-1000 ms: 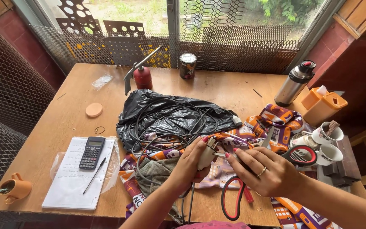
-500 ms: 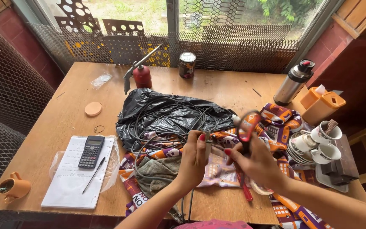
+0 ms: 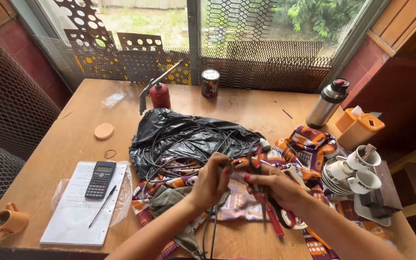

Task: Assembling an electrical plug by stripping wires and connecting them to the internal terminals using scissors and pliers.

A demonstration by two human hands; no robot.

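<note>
My left hand pinches a bundle of black cables that hangs toward the table's near edge. My right hand is closed around red-handled pliers. Their dark jaws point up, right beside my left fingertips, and the handles trail down past my wrist. Both hands meet over a patterned orange and purple cloth. Just behind them lies a crumpled black plastic bag with more loose cables on it.
A notepad with a calculator and pen lies at the left, an orange mug at the near left corner. A red oil can, a tin and a steel flask stand farther back. Stacked cups sit at the right.
My right hand has turned the pliers, so the red handles that stood above it now hang below. Both hands have drawn closer together on the cable.
</note>
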